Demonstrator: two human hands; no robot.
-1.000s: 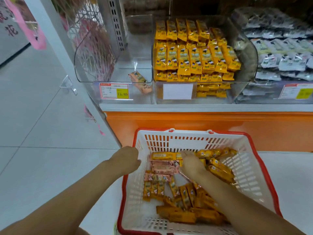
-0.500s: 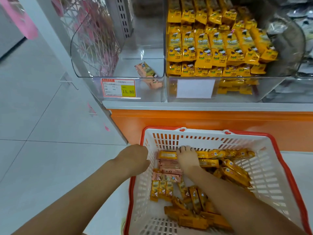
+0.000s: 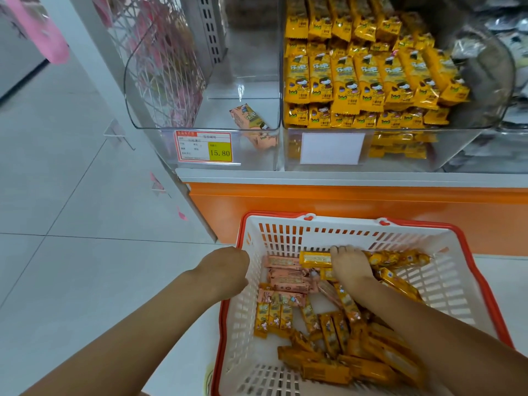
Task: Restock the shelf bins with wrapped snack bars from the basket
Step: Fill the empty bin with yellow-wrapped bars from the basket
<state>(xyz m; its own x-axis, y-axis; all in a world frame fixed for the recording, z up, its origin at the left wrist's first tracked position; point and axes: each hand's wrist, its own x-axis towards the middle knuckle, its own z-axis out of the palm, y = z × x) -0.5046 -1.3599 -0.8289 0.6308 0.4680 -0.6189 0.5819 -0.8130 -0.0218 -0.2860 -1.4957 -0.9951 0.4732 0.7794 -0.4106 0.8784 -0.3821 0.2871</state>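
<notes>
A white basket with a red rim [image 3: 285, 238] stands on the floor below the shelf. It holds several pink wrapped bars [image 3: 285, 278] and many yellow wrapped bars [image 3: 328, 332]. My right hand [image 3: 351, 267] is inside it by the far wall, fingers curled down over a yellow bar [image 3: 314, 260]. My left hand [image 3: 225, 270] sits at the basket's left rim with its fingers curled out of sight over the edge. On the shelf, the left clear bin [image 3: 148, 121] holds a single pink bar [image 3: 248, 118]. The right clear bin [image 3: 485, 121] is packed with yellow bars [image 3: 357, 81].
A red and yellow price tag [image 3: 205, 145] marked 15.80 hangs on the left bin's front. An orange shelf base [image 3: 343, 207] rises just behind the basket. Grey floor tiles [image 3: 71, 224] stretch to the left, and a wire rack with pink items [image 3: 160, 52] stands beside the left bin.
My right hand has moved from the pink bars to the yellow bars at the basket's far wall. My left hand stays at the rim. The view has drawn closer to the shelf.
</notes>
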